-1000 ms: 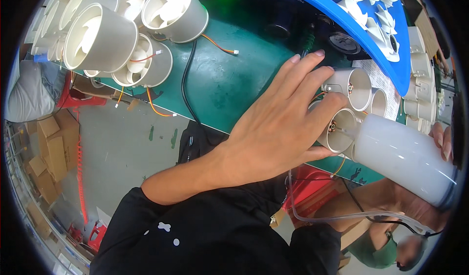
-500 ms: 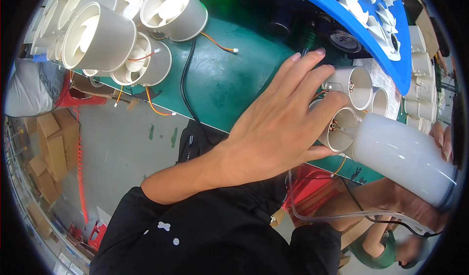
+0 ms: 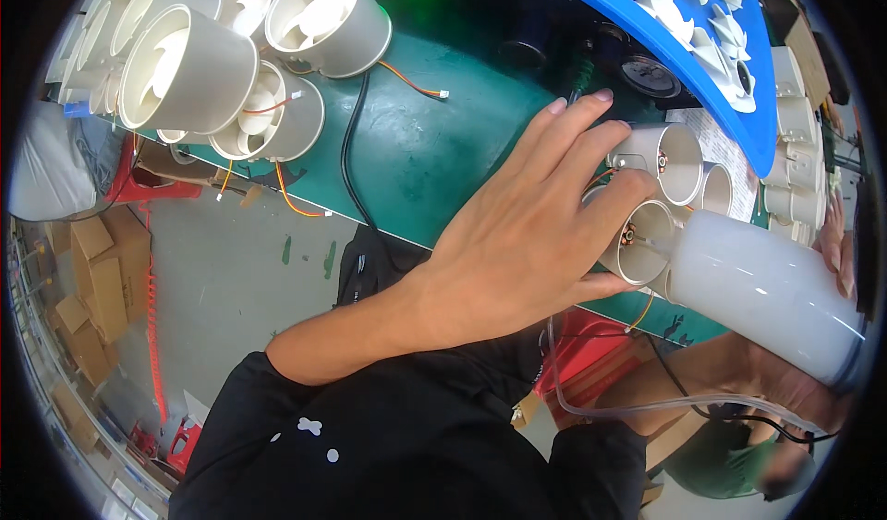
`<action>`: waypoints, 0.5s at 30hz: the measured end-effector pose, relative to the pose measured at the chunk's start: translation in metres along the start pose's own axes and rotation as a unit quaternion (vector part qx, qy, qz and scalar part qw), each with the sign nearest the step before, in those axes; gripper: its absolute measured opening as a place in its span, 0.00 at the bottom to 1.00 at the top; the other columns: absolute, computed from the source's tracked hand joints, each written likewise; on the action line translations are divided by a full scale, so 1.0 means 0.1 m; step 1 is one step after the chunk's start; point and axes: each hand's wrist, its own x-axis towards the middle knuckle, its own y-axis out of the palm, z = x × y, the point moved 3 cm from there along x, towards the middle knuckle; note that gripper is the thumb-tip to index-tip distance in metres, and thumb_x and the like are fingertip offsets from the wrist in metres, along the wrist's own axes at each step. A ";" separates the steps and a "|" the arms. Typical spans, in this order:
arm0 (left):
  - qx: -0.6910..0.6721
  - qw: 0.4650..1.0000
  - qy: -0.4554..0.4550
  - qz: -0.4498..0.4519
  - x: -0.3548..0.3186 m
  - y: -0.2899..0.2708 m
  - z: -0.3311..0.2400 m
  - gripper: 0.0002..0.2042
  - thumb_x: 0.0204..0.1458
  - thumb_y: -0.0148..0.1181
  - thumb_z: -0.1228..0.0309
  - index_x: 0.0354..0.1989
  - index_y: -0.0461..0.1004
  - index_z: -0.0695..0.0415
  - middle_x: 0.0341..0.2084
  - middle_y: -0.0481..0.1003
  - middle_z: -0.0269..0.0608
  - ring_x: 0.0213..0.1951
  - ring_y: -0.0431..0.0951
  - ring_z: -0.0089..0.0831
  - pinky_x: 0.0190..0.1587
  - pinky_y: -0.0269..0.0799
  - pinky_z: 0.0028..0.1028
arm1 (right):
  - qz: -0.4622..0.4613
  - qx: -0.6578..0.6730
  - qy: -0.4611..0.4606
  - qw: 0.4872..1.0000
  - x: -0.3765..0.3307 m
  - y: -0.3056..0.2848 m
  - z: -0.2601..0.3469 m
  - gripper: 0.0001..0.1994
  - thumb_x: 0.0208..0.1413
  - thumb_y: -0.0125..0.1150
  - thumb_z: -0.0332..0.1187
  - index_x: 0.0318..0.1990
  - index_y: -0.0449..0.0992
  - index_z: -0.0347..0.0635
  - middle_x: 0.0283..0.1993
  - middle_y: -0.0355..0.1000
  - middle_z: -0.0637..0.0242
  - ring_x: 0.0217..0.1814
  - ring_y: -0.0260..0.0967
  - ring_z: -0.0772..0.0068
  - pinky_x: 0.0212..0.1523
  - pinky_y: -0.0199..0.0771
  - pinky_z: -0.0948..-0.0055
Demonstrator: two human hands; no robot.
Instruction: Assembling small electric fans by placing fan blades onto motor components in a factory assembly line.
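1. The person's black shirt [image 3: 397, 428] fills the lower edge; a clear tube [image 3: 577, 415] crosses near the right forearm.
2. The right hand [image 3: 795, 381] wraps a whitish dispensing barrel [image 3: 762, 284], fingers curled around it, some fingertips showing on its far side.
3. The left hand [image 3: 531, 229] pinches a short white cylinder [image 3: 658, 266] between thumb and forefinger, its other fingers stretched out beyond. The cylinder sits over the near edge of the green table [image 3: 443, 141].
4. The barrel's thin nozzle enters the cylinder's mouth, beside a coppery coil; contact is unclear.
5. Just beyond stands another open cylinder [image 3: 682, 167].
6. Farther left, bladed fan housings [image 3: 328, 26] trail coloured wires.
7. Behind, a blue tray [image 3: 756, 141] of white fan blades overhangs a dark machine [image 3: 527, 12].
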 end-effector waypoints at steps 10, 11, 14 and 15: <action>-0.001 1.000 0.000 -0.009 -0.01 0.01 0.01 0.34 0.36 0.77 0.65 0.52 0.65 0.59 0.56 0.62 0.59 0.66 0.56 0.59 0.69 0.52 0.53 | -0.099 -0.007 -0.023 0.995 0.01 0.02 -0.02 0.40 0.59 0.54 0.61 0.68 0.56 0.39 0.52 0.67 0.52 0.50 0.66 0.51 0.54 0.62 0.48; -0.001 1.000 0.000 -0.009 -0.01 0.01 0.01 0.34 0.36 0.77 0.65 0.52 0.65 0.59 0.56 0.62 0.59 0.66 0.56 0.59 0.69 0.52 0.53 | -0.113 -0.006 -0.026 0.993 0.01 0.02 -0.02 0.40 0.59 0.54 0.61 0.68 0.56 0.39 0.52 0.67 0.52 0.50 0.66 0.51 0.54 0.62 0.48; -0.006 1.000 0.000 -0.007 0.00 0.01 0.00 0.34 0.36 0.77 0.65 0.53 0.65 0.59 0.56 0.62 0.59 0.66 0.56 0.59 0.69 0.52 0.53 | -0.152 -0.006 -0.035 0.988 0.02 0.07 -0.02 0.40 0.58 0.55 0.61 0.68 0.55 0.40 0.52 0.67 0.52 0.50 0.66 0.51 0.54 0.62 0.48; -0.008 1.000 0.001 -0.006 0.00 0.01 0.00 0.34 0.36 0.77 0.65 0.53 0.65 0.59 0.56 0.62 0.59 0.66 0.56 0.59 0.69 0.52 0.53 | -0.165 -0.006 -0.038 0.986 0.03 0.09 -0.02 0.40 0.58 0.55 0.61 0.68 0.55 0.40 0.52 0.67 0.52 0.50 0.66 0.51 0.54 0.62 0.48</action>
